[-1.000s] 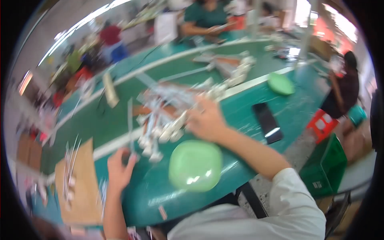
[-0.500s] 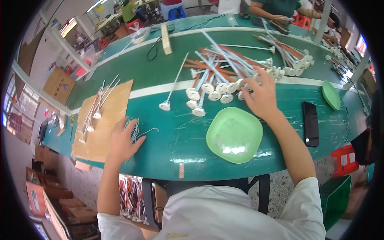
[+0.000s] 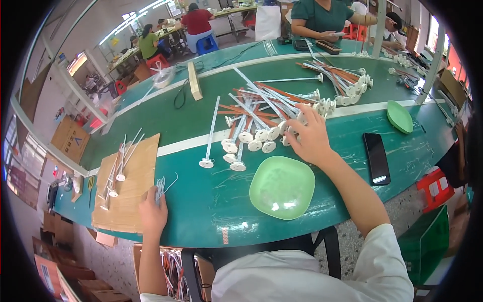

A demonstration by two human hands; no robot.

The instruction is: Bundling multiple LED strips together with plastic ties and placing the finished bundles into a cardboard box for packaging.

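At the right end of the pile, my right hand (image 3: 312, 136) is spread with fingers and thumb apart, its fingertips among the white round ends. The pile consists of thin sticks (image 3: 261, 108), pale blue-grey and rust-orange, each with a white disc end. My left hand (image 3: 153, 211) is closed around the near end of a small bundle of thin pale wires (image 3: 160, 187), beside the cardboard's right edge; its fingertips are partly hidden. One single stick (image 3: 212, 133) lies apart, left of the pile. A green square plate (image 3: 282, 187) sits between my arms.
Several sticks lie on the cardboard sheet (image 3: 133, 173) at left. Scissors (image 3: 91, 186) are at its far left. A black phone (image 3: 376, 158) and a second green dish (image 3: 400, 117) lie to the right. A wooden bar (image 3: 194, 82) is farther back. A person (image 3: 319, 20) works across the table.
My view has shifted. The left hand, spread over the wires before, has drawn back toward me and closed at their near end. My right hand stays at the pile, its fingers spread.
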